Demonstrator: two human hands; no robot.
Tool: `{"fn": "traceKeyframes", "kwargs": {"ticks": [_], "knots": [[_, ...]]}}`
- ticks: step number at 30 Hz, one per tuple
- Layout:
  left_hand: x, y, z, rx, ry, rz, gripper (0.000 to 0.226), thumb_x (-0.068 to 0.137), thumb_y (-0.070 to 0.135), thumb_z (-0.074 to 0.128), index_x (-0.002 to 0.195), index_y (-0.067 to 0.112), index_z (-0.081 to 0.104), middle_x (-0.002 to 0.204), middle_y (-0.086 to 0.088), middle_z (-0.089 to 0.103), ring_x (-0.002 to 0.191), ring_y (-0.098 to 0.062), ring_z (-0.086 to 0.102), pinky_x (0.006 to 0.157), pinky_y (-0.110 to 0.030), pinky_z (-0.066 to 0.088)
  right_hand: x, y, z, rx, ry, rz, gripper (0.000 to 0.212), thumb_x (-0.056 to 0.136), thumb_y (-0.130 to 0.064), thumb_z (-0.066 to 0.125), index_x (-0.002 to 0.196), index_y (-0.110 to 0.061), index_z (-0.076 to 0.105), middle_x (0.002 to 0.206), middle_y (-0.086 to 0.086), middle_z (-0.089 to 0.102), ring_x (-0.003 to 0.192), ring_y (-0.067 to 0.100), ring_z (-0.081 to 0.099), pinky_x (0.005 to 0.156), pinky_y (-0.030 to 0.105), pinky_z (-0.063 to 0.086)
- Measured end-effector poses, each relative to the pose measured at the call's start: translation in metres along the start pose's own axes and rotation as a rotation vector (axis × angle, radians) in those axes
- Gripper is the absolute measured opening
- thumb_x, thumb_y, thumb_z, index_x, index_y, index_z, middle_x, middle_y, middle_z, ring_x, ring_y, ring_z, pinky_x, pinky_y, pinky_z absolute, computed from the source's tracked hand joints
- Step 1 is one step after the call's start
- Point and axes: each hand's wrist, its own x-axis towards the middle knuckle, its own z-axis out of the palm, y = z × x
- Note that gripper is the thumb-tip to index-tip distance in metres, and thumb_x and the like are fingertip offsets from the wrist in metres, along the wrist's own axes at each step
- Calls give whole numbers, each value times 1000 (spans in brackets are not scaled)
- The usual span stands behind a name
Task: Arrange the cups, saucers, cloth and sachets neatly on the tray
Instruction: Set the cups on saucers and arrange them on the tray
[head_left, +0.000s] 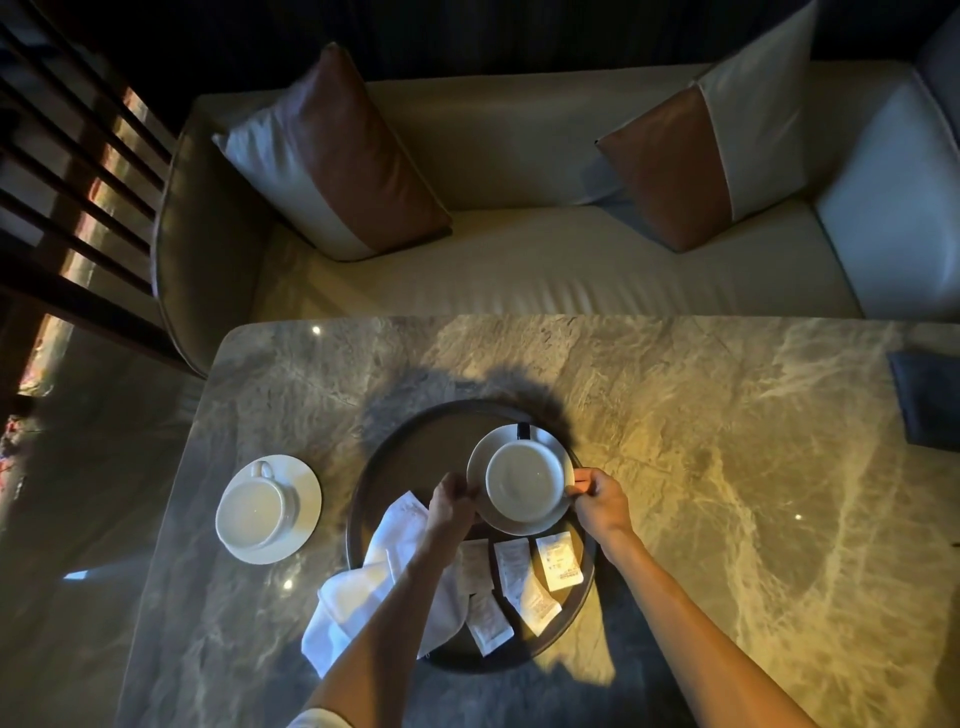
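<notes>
Marble worktop (701, 441), dim warm light. Nearest, a white cloth (358, 597) hangs over the near-left rim of the round tray (415, 452); sachets (524, 582) lie beside it on the tray. Left hand (451, 501) and right hand (600, 501), fingers curled, pinch opposite rims of a saucer (524, 522) carrying a cup (524, 475) at the tray's far right. Second cup (254, 512) on second saucer (304, 493) sits left, off the tray. Sofa (519, 275) with cushions (337, 156) beyond.

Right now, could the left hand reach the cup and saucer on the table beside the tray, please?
Likely yes: nothing lies between the left hand and that cup, though it must first release the saucer it grips.
</notes>
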Motion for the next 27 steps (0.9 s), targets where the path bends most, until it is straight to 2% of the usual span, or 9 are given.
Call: {"fn": "traceKeyframes", "kwargs": {"ticks": [4,6,8,10,13,16,19,21,27], "knots": [[-4,-3,-3,-54,-79,81,6,96,19,54,100,16,59,103,-16,68,86,-23,73,66,-31,61,-1,-1,-8,108,-78,40,16,95,-7,53,103,-6,67,99,18,66,97,31,62,94,44,51],[-7,-4,-4,-122,-141,84,23,97,42,52,105,22,60,106,-10,66,91,-19,72,66,-25,59,-3,0,-15,231,-162,76,30,99,-26,53,115,-4,66,107,24,66,105,33,64,104,48,47],[-7,-6,-5,-129,-193,45,42,91,61,49,115,26,55,116,-8,59,103,-22,67,76,-29,58,-6,3,-19,270,-243,63,38,96,-41,55,123,-15,65,118,10,70,115,22,63,107,42,46],[-8,-8,-6,-87,-243,-5,60,81,72,53,119,26,48,122,-7,54,113,-23,61,84,-31,55,-8,7,-19,257,-269,34,35,92,-42,61,121,-23,66,114,-3,72,116,12,62,105,35,46],[-10,-9,-6,-90,-283,-35,72,73,74,61,120,23,43,124,-6,55,114,-22,61,82,-26,52,-10,9,-17,193,-231,-4,44,87,-41,68,126,-21,62,106,-5,74,109,7,64,104,33,46],[-12,-8,-6,-104,-295,-33,80,68,76,63,122,21,42,125,-6,55,115,-24,60,96,-38,51,-11,8,-15,147,-214,-28,45,84,-43,71,124,-24,63,103,-7,73,107,10,64,94,25,48],[-12,-7,-6,-89,-309,-23,92,61,80,64,125,20,39,127,-5,54,116,-26,59,105,-47,47,-9,9,-16,128,-211,-27,48,83,-45,71,124,-23,63,104,-7,72,107,8,63,100,30,47],[-13,-7,-7,-73,-312,-23,93,59,82,64,124,20,40,127,-5,53,116,-25,58,106,-48,46,-9,11,-16,123,-209,-27,48,83,-46,71,125,-24,63,104,-7,72,106,7,63,101,30,47],[-13,-7,-8,-49,-317,-28,94,59,84,62,126,23,38,129,-2,53,118,-24,57,106,-46,45,-10,11,-16,156,-199,-29,43,82,-46,71,120,-27,66,102,-8,73,103,5,65,85,17,47]]}}
